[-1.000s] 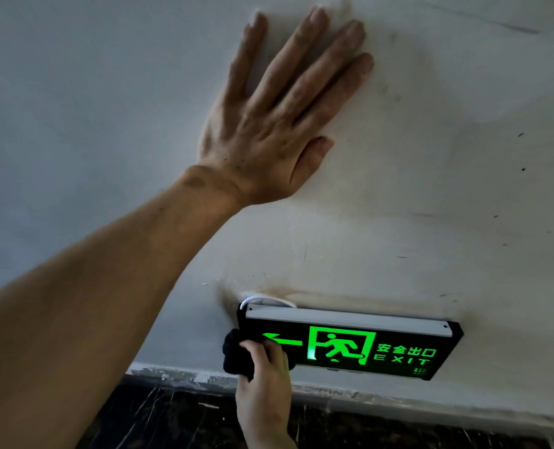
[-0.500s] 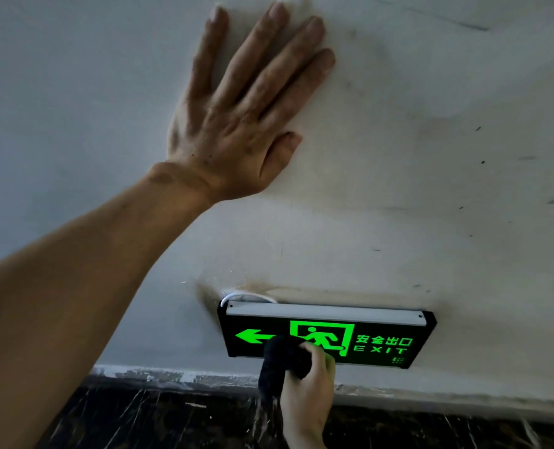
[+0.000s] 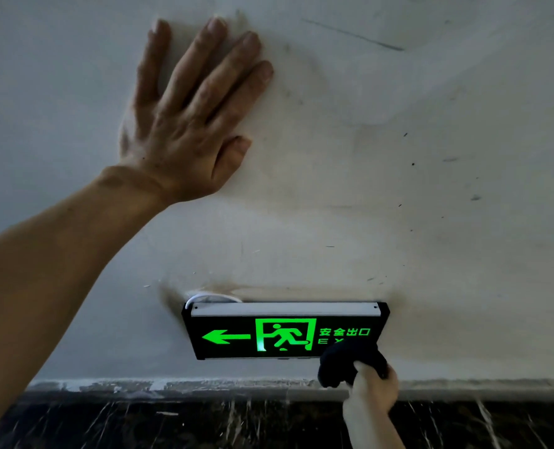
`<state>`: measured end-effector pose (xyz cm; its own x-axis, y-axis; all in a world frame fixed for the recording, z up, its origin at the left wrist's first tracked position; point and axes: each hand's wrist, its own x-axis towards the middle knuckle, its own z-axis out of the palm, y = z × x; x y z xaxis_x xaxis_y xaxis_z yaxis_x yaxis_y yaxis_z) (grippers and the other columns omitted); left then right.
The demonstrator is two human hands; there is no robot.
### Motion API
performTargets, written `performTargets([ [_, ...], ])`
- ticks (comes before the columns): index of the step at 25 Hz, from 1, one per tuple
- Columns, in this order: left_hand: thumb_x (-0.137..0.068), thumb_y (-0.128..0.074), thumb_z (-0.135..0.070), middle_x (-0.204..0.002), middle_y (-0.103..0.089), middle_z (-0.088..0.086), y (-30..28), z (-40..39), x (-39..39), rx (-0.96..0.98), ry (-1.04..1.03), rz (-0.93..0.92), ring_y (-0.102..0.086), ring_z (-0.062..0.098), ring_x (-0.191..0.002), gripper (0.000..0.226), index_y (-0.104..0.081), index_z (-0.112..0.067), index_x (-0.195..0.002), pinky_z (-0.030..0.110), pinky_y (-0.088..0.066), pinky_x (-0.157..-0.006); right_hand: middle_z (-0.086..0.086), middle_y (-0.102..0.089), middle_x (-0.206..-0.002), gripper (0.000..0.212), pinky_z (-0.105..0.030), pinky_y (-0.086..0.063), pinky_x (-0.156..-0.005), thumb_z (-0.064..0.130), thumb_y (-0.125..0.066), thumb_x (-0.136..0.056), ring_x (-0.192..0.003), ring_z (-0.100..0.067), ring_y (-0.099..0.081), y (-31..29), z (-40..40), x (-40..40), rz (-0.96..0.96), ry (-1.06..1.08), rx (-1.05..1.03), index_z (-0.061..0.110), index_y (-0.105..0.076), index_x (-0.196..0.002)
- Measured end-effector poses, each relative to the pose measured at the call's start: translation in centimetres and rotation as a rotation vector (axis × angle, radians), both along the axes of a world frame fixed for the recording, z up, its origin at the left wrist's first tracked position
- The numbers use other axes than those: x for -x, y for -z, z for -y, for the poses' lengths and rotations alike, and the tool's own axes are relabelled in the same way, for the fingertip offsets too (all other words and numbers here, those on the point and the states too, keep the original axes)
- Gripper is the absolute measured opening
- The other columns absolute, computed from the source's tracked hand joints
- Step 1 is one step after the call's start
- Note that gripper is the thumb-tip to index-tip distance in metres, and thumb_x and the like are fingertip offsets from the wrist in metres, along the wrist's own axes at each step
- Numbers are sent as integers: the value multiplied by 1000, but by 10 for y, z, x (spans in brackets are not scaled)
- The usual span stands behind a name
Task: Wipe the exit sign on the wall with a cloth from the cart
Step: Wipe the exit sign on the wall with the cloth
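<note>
The exit sign (image 3: 279, 332) is a black box low on the white wall, lit with a green arrow, a running figure and green lettering. A dark cloth (image 3: 350, 361) is bunched in my right hand (image 3: 371, 395), which presses it against the sign's lower right corner and covers the end of the word EXIT. My left hand (image 3: 188, 121) lies flat on the wall above and left of the sign, fingers spread, holding nothing.
The white wall (image 3: 398, 189) carries scuffs and dark stains around the sign. A white cable loop (image 3: 204, 298) shows at the sign's top left. Below runs a pale strip, then a dark marble skirting (image 3: 172, 422).
My right hand has carried the cloth along the sign's face from its left end, past the middle, to the right end. The left hand stays flat on the wall.
</note>
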<state>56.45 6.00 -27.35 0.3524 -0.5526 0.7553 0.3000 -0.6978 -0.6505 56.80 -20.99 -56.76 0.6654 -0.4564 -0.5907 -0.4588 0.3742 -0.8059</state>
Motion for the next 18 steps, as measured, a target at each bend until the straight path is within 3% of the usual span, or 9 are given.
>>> performTargets([
  [2, -100, -39, -42, -157, -36, 12, -1, -1, 0, -5, 2, -2, -33, 37, -144, 64, -32, -11, -156, 68, -30, -110, -22, -55, -131, 50, -46, -48, -87, -11, -58, -82, -116, -41, -53, -8, 6, -8, -72, 60, -150, 11, -53, -127],
  [5, -99, -40, -42, -157, -35, 12, -1, -1, 0, -11, 16, -3, -33, 37, -144, 65, -31, -11, -156, 68, -31, -110, -13, -50, -135, 50, -48, -45, -94, -6, -54, -87, -121, -34, -48, -23, 8, -8, -97, 62, -298, 19, -49, -131],
  [9, -98, -43, -42, -158, -35, 11, 0, -3, -1, -9, 27, 0, -32, 37, -145, 66, -32, -11, -155, 67, -30, -111, -8, -53, -116, 42, -39, -44, -79, -6, -53, -86, -101, -26, -49, -38, 8, -10, 1, 24, -299, 22, -55, -117],
  [18, -98, -44, -42, -162, -26, 7, 2, -3, 0, 37, 72, -39, -24, 34, -149, 68, -28, -13, -157, 66, -24, -114, -4, -63, -95, 36, -32, -48, -61, -9, -55, -83, -83, -19, -59, -76, 22, -1, 223, -137, -325, 24, -60, -97],
])
